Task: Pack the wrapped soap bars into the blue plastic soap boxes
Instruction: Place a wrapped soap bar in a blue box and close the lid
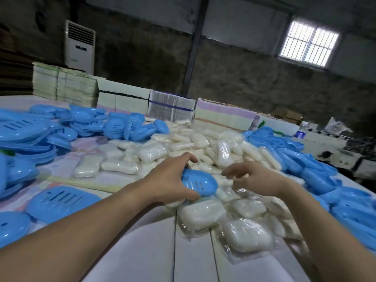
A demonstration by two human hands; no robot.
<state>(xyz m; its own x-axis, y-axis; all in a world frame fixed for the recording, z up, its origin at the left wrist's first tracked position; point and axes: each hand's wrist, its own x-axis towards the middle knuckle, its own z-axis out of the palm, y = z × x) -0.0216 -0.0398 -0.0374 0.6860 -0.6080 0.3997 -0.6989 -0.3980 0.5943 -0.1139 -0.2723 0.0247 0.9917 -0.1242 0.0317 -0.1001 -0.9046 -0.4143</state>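
Note:
My left hand (173, 178) grips a blue plastic soap box (198, 183) with slots in its face, held just above the heap of wrapped white soap bars (203, 147) in the middle of the table. My right hand (254, 178) hovers right beside the box with its fingers apart, holding nothing, over the wrapped bars. More wrapped soap bars (201, 214) lie close to me, below both hands.
Piles of blue soap box parts lie at the left (36, 135) and the right (317, 169). A slotted blue lid (61, 200) rests near my left forearm. Stacks of flat cartons (171, 107) line the table's far edge. White table boards (152, 251) show near me.

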